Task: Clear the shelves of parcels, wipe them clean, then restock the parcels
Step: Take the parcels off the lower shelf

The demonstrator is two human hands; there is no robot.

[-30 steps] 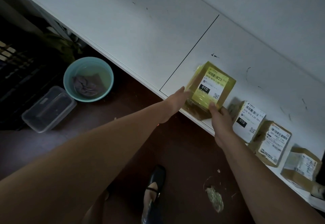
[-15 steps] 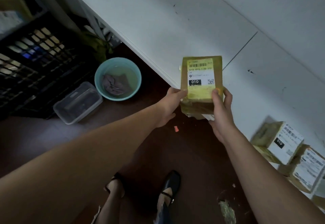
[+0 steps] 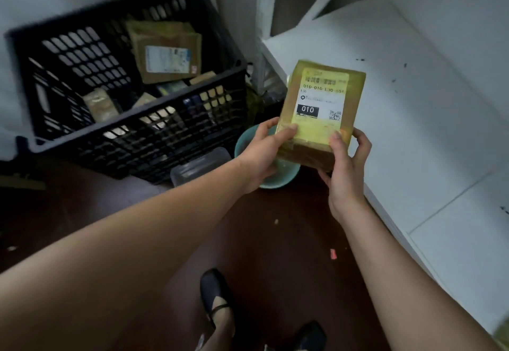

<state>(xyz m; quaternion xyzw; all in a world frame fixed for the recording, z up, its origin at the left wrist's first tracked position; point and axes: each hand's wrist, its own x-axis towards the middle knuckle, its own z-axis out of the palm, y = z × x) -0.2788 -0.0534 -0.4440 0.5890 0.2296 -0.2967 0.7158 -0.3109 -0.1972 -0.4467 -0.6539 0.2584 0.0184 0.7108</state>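
A yellow-brown parcel with a white label marked 010 is held up in the air in front of the white shelf. My left hand grips its lower left corner, thumb on the front. My right hand grips its lower right corner, fingers curled behind it. The shelf board beside the parcel is bare, with a few dark specks. To the left on the floor stands a black plastic crate with several brown parcels inside.
A teal basin sits on the dark floor under my hands, mostly hidden by them. A clear plastic container lies between basin and crate. My black shoes are at the bottom. Small scraps dot the floor.
Both hands lifted the parcel off the shelf and carried it left, away from the row of parcels. My view swung left, and the crate has come into sight.
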